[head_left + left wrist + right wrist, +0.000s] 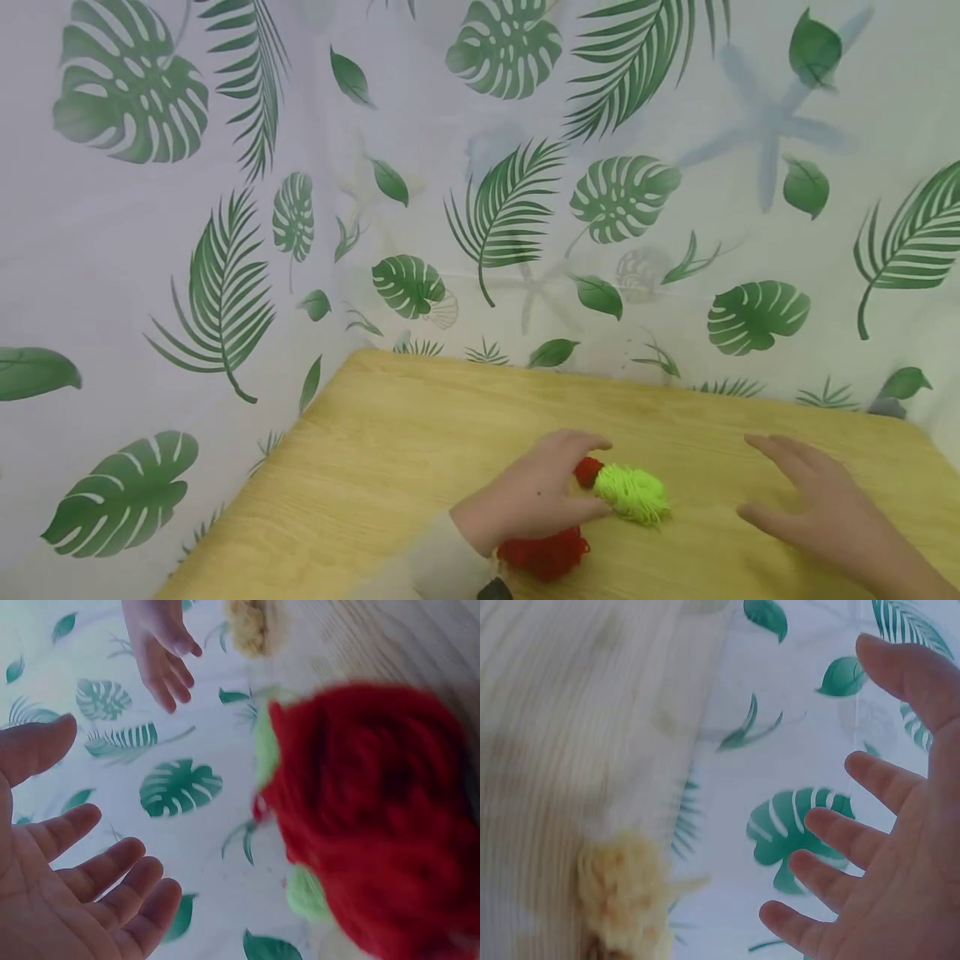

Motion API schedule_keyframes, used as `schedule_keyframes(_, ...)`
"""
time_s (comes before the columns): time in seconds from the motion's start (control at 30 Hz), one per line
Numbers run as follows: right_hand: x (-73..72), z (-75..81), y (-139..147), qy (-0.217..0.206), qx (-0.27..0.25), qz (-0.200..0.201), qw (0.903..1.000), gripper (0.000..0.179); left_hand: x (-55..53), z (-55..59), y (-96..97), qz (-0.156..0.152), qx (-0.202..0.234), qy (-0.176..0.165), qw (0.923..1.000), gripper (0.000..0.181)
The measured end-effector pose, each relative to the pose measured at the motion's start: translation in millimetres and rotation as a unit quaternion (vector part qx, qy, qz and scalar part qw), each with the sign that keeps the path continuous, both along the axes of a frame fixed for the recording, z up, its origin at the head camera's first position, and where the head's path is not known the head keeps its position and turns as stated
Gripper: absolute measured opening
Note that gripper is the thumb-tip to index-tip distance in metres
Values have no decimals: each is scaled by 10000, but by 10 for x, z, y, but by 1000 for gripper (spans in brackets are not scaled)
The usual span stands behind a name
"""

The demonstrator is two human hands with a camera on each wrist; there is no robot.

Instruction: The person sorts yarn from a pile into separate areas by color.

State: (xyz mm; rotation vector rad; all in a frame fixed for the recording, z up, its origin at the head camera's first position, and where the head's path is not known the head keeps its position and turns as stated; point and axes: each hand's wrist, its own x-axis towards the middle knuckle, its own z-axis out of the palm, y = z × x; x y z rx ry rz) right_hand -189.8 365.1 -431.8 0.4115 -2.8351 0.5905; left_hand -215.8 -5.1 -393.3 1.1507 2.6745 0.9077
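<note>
Over the wooden table my left hand [536,492] is open, its thumb and fingers spread and holding nothing. Close below it lies a red yarn bundle [546,554], large and blurred in the left wrist view. A bright yellow-green yarn bundle [632,493] rests just right of the left fingertips, with a red yarn piece [588,472] at its left end, partly hidden by that hand. To the right, my right hand [817,504] is also open and empty, facing the left one. A blurred pale yellow bundle [626,889] shows on the table in the right wrist view.
The light wooden tabletop [420,417] meets a white leaf-printed cloth [420,225] at the back and left side. A dark band [495,590] circles the left wrist, below a pale sleeve [442,554].
</note>
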Motion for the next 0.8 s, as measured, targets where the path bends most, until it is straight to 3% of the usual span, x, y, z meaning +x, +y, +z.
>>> schedule_keyframes(0.23,-12,-2,-350,14,-143,304,9994,82,-13,-141,-371,288,-307,144,9990,72)
schedule_keyframes(0.47,-63,-45,-691,2,-55,472,9989,81,19,-271,-621,119,-857,233,9960,77)
schedule_keyframes(0.63,-135,-48,-953,97,-36,674,9977,80,33,-357,-674,133,-1066,94,9942,79)
schedule_keyframes(0.8,-234,-78,-1182,-96,-12,760,9971,75,13,-417,-612,-130,-1204,137,9926,79)
